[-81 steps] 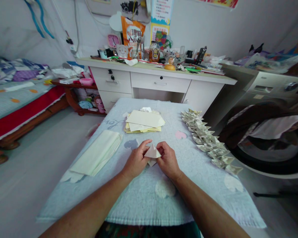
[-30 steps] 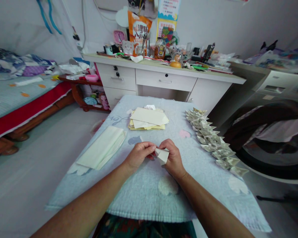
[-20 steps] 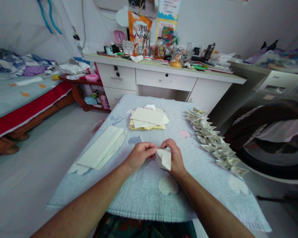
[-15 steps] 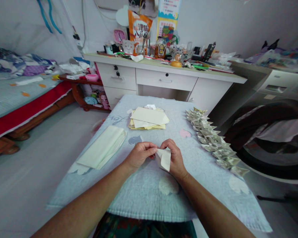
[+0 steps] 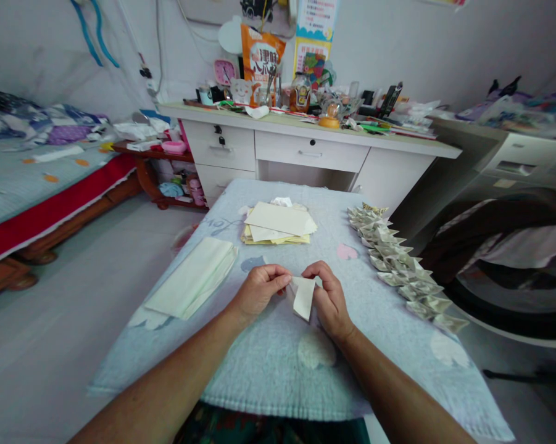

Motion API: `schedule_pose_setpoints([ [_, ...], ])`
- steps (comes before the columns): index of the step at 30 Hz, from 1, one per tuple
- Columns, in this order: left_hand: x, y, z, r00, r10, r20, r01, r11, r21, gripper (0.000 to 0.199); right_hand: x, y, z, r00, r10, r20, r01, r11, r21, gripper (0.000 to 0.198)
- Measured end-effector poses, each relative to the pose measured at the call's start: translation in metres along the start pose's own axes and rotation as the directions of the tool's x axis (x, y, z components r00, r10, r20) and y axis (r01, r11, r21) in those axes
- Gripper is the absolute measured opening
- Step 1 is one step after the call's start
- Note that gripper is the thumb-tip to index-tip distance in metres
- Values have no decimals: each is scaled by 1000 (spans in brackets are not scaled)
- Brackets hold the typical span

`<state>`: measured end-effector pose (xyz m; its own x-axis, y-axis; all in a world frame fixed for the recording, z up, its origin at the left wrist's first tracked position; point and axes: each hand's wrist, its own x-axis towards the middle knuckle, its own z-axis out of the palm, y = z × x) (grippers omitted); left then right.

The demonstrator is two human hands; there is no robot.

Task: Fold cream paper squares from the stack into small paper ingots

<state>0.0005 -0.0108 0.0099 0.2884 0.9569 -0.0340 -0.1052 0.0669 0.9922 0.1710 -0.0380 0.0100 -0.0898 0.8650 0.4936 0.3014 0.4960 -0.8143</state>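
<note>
A small folded piece of off-white paper (image 5: 304, 297) is held above the cloth-covered table (image 5: 268, 370), between my two hands. My left hand (image 5: 263, 287) pinches its upper left corner between thumb and fingers. On the paper's right edge, my right hand (image 5: 331, 302) grips with curled fingers, partly hidden behind it. Beyond my hands lies a stack of cream and yellow paper sheets (image 5: 280, 219). A larger pale green folded sheet bundle (image 5: 192, 277) rests to the left. Along the table's right side run rows of pointed folded-paper pieces (image 5: 400, 265).
A white desk (image 5: 310, 148) crowded with a jar, an orange bag and small items stands behind the table. To the right is a front-loading washing machine (image 5: 513, 166) with its door open. A bed (image 5: 41, 166) and a low wooden shelf (image 5: 152, 154) are at the left.
The folded paper has turned a little between my hands, so its flap faces me more. My right fingers have shifted along its right edge. The whole view has moved slightly.
</note>
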Motion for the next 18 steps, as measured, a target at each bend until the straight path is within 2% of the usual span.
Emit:
schedule_pose_setpoints([
  [4,0,1,-2,998,55,-20,-53,995,89,18,2,-1,-4,998,40,42,-41,999,32,28],
  [10,0,-1,-4,993,115,18,-116,981,156,20,4,0,-2,990,121,72,-119,992,-43,17],
  [18,0,-5,-2,991,124,55,-132,975,177,23,3,3,3,993,108,40,-108,994,-11,17],
])
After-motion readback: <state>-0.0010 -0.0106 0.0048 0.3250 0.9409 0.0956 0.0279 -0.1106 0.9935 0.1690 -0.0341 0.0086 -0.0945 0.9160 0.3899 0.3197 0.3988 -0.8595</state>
